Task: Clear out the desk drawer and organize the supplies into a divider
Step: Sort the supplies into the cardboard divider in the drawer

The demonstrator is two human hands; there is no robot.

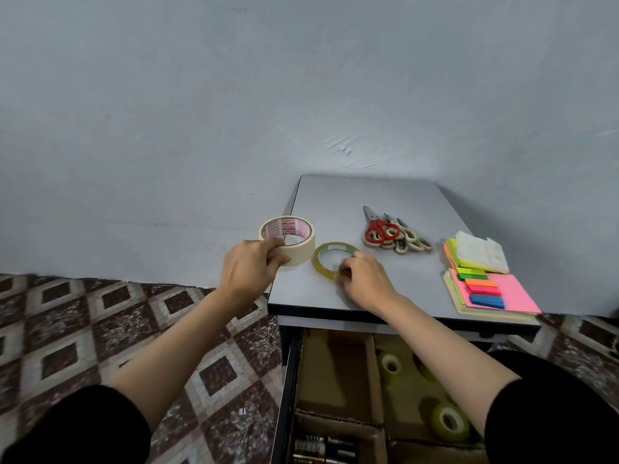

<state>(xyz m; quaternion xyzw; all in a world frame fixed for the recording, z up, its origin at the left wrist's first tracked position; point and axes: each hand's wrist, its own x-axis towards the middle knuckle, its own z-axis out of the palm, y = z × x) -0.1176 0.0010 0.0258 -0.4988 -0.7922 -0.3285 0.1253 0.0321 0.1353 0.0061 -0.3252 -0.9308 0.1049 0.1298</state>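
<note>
My left hand (249,267) grips a wide cream masking tape roll (296,244) at the left edge of the grey desk top (365,195). My right hand (365,279) pinches the near rim of a thin clear tape ring (326,254) lying flat on the desk. Below, the open drawer (288,380) holds a cardboard divider (373,373). Two small clear tape rolls (449,423) lie in its right compartment, and pens (321,447) show in a near one.
Several scissors (392,234), one red-handled, lie in a pile at mid desk. Stacks of coloured sticky notes and index tabs (485,286) sit at the right edge. A patterned tile floor (117,329) spreads to the left, and a grey wall rises behind.
</note>
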